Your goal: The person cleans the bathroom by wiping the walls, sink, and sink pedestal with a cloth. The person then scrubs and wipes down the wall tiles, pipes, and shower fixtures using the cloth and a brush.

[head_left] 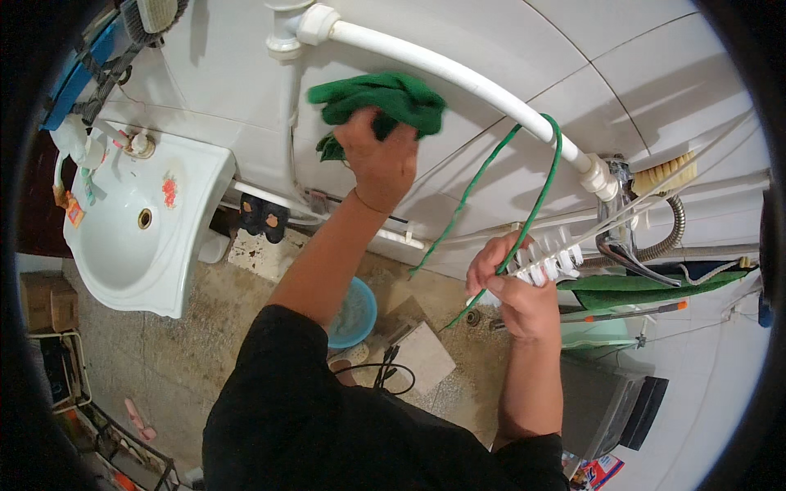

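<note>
A green cloth [393, 94] is bunched in my left hand [381, 164], held up by the white-tiled wall just below a white pipe [442, 61]. Blur keeps me from telling whether the cloth touches the tiles. Lower and to the right, my right hand [520, 299] is closed around the edge of a white slatted plastic rack [547, 260]. Over the pipe hangs a green cord [544, 192], one end dangling free and the other running down past my right fingers. Whether those fingers also pinch the cord, I cannot tell.
A white washbasin [123, 254] stands at the left. Right of the pipe are a chrome tap [618, 237] with its hose and a brush [663, 173]. Below lie a blue basin [354, 313] and a black cable [393, 367]. A grey box-shaped appliance [602, 405] sits lower right.
</note>
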A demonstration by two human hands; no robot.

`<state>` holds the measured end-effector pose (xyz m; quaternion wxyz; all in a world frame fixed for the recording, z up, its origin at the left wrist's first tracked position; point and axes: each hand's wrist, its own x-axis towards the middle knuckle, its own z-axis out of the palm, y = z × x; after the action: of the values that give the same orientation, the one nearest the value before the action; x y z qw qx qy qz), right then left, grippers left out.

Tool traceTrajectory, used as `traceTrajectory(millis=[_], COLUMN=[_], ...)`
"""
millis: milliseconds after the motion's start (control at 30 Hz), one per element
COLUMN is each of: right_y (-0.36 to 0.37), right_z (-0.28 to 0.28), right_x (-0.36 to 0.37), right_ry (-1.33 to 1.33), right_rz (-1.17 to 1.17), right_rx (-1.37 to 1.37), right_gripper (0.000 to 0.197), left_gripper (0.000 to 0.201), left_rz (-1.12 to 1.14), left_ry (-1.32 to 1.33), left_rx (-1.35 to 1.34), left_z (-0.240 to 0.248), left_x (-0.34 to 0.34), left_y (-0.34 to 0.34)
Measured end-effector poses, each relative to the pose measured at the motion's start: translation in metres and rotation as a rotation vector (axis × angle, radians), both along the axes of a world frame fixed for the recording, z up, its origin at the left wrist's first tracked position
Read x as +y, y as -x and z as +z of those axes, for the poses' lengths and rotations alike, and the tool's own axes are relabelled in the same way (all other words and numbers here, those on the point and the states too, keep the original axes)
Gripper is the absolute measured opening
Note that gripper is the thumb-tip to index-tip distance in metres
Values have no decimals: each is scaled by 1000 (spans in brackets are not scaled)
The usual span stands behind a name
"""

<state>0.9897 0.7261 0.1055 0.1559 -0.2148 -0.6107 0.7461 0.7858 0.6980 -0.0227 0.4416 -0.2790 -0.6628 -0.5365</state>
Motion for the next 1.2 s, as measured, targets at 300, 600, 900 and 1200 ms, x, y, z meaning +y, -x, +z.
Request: traceTrajectory(millis=[300, 600, 900, 1200], right_y=[-1, -10, -16, -25], right_z=[-5, 4, 3, -1], right_x=[5, -1, 2, 11], right_ry=[3, -50, -1, -46], right_rz=[-15, 25, 114, 207], right_rx=[-55, -117, 19, 87], right_gripper=[24, 22, 18, 18], left_gripper=[10, 8, 26, 44], left_rz=[-395, -246, -615, -636], left_ry=[692, 392, 846, 922], left_rx=[147, 438, 392, 346], left_z=[-165, 20, -18, -22], left_x=[-1, 51, 63, 86], left_y=[-41, -59, -99, -95])
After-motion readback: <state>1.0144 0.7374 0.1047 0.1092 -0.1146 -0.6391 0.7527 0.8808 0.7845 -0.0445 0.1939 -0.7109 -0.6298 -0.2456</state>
